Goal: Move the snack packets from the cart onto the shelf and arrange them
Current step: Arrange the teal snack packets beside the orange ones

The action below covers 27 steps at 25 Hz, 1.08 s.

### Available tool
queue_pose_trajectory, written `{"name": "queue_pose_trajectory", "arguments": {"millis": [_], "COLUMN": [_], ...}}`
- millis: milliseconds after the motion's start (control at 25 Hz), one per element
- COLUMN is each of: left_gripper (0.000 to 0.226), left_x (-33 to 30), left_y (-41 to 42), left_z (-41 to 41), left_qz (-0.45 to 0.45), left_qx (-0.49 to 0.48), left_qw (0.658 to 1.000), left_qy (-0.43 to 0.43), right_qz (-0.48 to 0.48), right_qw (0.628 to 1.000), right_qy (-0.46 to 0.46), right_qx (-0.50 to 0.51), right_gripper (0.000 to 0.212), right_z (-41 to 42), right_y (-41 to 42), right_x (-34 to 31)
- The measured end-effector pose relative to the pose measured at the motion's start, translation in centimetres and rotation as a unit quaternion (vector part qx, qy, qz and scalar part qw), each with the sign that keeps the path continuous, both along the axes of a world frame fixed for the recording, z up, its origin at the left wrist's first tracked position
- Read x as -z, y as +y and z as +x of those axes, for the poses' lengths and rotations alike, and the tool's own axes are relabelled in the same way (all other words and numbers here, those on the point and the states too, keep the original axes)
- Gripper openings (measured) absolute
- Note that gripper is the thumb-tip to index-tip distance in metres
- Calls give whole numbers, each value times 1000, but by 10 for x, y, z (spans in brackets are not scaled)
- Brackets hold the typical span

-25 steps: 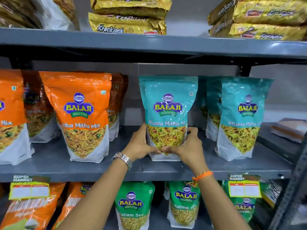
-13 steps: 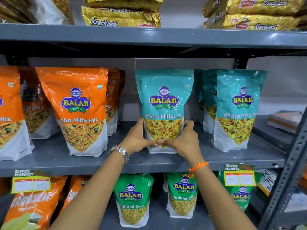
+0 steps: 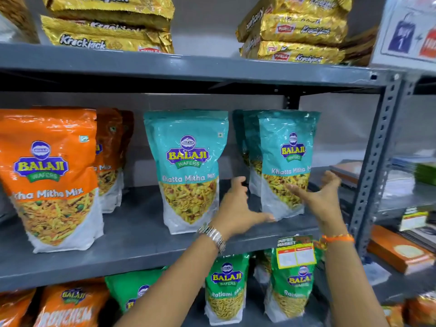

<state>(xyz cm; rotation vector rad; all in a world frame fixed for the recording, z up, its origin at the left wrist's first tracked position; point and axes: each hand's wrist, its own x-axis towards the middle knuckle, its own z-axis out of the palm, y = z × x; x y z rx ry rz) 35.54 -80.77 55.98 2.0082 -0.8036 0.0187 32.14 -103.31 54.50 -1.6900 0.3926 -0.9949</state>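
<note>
- Both hands are spread open around the right teal packet (image 3: 286, 166) on the grey shelf (image 3: 132, 234): left hand (image 3: 238, 208) at its lower left, right hand (image 3: 323, 197) at its lower right (whether the fingertips touch it is hard to tell).
- Another teal packet (image 3: 188, 171) stands upright just left, apart from both hands.
- Orange packets (image 3: 50, 178) stand farther left.

On the middle shelf (image 3: 141, 234), near its front edge: Khatta Mitha packet (image 3: 188, 171) at centre, upright; right packet (image 3: 286, 161) toward the right end, more packets (image 3: 245, 138) behind it; left packet (image 3: 50, 175) toward the left end, others (image 3: 111, 156) behind. Left hand (image 3: 236, 208) between centre and right packets; right hand (image 3: 323, 197) just right of the right packet. Biscuit packs (image 3: 106, 27) on the shelf above, sev packets (image 3: 226, 286) below
</note>
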Motion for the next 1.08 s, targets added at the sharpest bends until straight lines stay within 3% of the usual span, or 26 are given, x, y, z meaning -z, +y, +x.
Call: {"name": "queue_pose_trajectory", "arguments": {"millis": [80, 160, 320, 400, 560, 720, 1080], "left_gripper": [107, 108, 99, 96, 112, 103, 83], "left_x": [-9, -10, 4, 9, 10, 15, 12], "left_y": [-36, -62, -88, -94, -102, -101, -105], "left_z": [10, 21, 42, 49, 52, 49, 45], "left_qz": [64, 74, 52, 42, 40, 39, 45], "left_qx": [12, -9, -68, -52, -28, -48, -79], "left_qw": [998, 997, 996, 998, 998, 998, 996], "left_qy": [9, 14, 14, 15, 26, 3, -7], "right_qz": [69, 81, -5, -13, -37, -29, -3], "right_qw": [988, 977, 975, 980, 986, 981, 972], "right_qy": [28, 71, 99, 97, 99, 89, 100], "right_qx": [-135, -186, -197, -172, -131, -168, -211], "right_gripper": [123, 144, 117, 114, 113, 96, 119], "right_z": [11, 23, 32, 26, 19, 21, 25], "right_y": [-20, -35, -50, -54, -57, -56, -55], "right_x": [-1, 6, 18, 17, 20, 19, 13]}}
